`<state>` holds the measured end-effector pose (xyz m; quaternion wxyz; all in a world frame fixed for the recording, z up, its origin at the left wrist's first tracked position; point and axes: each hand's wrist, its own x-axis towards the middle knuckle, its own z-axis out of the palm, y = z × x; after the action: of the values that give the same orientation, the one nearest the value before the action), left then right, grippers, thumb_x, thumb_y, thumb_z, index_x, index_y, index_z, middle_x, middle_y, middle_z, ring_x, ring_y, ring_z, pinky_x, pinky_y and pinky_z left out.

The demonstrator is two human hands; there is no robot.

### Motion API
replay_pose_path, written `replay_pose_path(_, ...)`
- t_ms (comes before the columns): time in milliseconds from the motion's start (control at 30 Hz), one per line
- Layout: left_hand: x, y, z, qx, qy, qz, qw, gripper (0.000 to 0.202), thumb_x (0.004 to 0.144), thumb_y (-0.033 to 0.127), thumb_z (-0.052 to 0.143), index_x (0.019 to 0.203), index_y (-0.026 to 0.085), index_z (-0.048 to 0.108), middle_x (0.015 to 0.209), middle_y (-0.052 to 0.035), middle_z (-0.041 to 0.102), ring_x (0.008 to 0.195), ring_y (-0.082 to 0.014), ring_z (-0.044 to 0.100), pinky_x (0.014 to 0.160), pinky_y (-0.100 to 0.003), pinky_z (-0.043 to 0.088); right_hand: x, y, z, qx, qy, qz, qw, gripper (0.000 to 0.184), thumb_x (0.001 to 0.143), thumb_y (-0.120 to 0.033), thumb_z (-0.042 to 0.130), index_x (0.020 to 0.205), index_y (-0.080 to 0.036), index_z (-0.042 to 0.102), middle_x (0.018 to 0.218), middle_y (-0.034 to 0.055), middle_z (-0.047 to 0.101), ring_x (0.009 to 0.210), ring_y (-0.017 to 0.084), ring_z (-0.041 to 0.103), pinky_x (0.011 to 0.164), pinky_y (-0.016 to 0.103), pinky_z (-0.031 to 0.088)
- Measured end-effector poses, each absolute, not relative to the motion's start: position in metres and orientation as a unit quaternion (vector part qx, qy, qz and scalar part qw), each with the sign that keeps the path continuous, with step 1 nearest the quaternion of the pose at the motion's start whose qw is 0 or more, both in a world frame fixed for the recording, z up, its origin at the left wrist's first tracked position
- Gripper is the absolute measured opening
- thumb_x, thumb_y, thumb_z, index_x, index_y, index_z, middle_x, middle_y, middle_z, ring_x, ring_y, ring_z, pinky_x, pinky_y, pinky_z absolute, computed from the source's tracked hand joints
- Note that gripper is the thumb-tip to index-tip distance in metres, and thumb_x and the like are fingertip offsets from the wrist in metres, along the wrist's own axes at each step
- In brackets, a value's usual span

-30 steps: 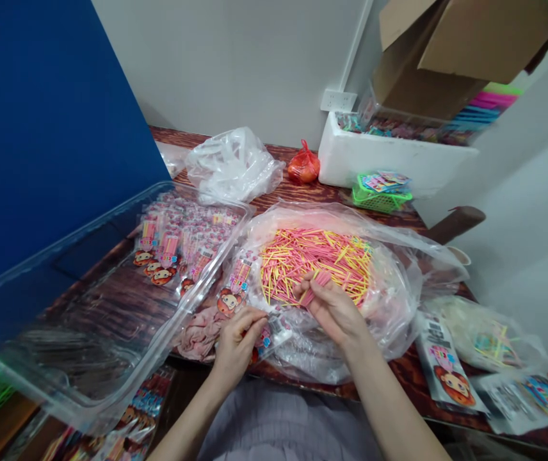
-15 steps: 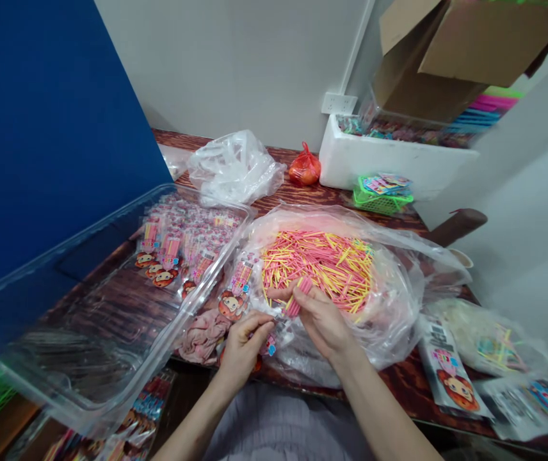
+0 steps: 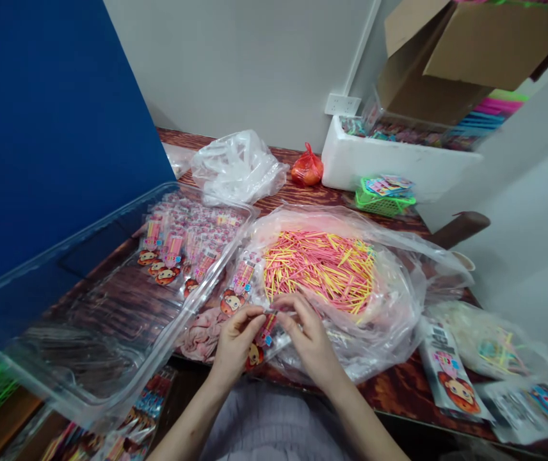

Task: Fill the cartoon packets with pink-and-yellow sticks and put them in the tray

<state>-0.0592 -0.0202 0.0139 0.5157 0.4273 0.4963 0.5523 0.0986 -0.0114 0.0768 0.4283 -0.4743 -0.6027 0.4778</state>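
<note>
My left hand [image 3: 236, 339] is closed in a pinch on the top edge of a small clear printed packet [image 3: 267, 329]. The fingers of my right hand [image 3: 308, 339] pinch the same edge from the other side. Pink and yellow show in the packet, and a cartoon face [image 3: 255, 356] is at its lower end. Just beyond my hands lies an open plastic bag [image 3: 401, 282] full of thin pink and yellow sticks [image 3: 319, 266]. A similar filled packet [image 3: 238, 285] lies left of the bag, near a crumpled pink cloth [image 3: 201, 334].
A clear plastic bin [image 3: 159, 358] at the left holds several filled packets [image 3: 192, 240]. Farther back are a white plastic bag [image 3: 238, 166], a red bag [image 3: 307, 168], a green basket [image 3: 384, 202] and a white foam box [image 3: 389, 160]. Printed packaging [image 3: 454, 371] lies at the right.
The bundle of sticks that my right hand held is no longer in its fingers; they show inside the packet. My right hand has moved left and down to the packet's edge.
</note>
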Motion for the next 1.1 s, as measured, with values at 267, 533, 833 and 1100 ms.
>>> replay_pose_path(267,-0.083,0.006,0.035,0.464,0.496,0.489,0.547,0.021,0.079,0.035,0.069,0.078,0.018,0.057,0.069,0.0042,0.054,0.060,-0.0091,0.050,0.057,-0.018,0.042,0.109,-0.008,0.052,-0.444,-0.565,0.539,0.439,0.035,0.092,-0.034,0.054,0.126,-0.025,0.057,0.112,0.0047,0.066,0.103,0.020,0.061,0.090,0.034,0.047)
replay_pose_path(533,-0.087,0.071,0.002,0.478,0.604,0.550,0.322,0.026,0.085,0.030,0.059,0.107,0.019,0.057,0.101,-0.0051,0.064,0.096,-0.0203,0.062,0.089,-0.035,0.048,0.152,0.019,0.007,-0.612,-0.654,0.276,0.348,0.017,0.089,-0.020,0.048,0.092,-0.019,0.065,0.093,0.0071,0.067,0.090,0.023,0.060,0.085,0.038,0.045)
replay_pose_path(833,-0.090,0.047,0.003,0.618,0.627,0.450,0.151,0.037,0.091,0.028,0.052,0.127,0.019,0.054,0.137,-0.0127,0.052,0.132,-0.0276,0.045,0.112,-0.047,0.034,0.123,0.028,0.014,-0.652,-0.750,0.037,0.099,0.027,0.087,-0.024,0.060,0.111,-0.012,0.062,0.105,0.0151,0.061,0.101,0.030,0.050,0.087,0.039,0.040)
replay_pose_path(1100,-0.090,0.032,0.005,0.626,0.622,0.445,0.156,0.036,0.091,0.025,0.051,0.127,0.021,0.054,0.138,-0.0114,0.050,0.131,-0.0259,0.045,0.111,-0.047,0.036,0.095,0.053,0.014,-0.661,-0.750,0.025,0.003,0.024,0.086,-0.009,0.048,0.104,-0.007,0.062,0.104,0.0216,0.061,0.098,0.031,0.051,0.081,0.042,0.037)
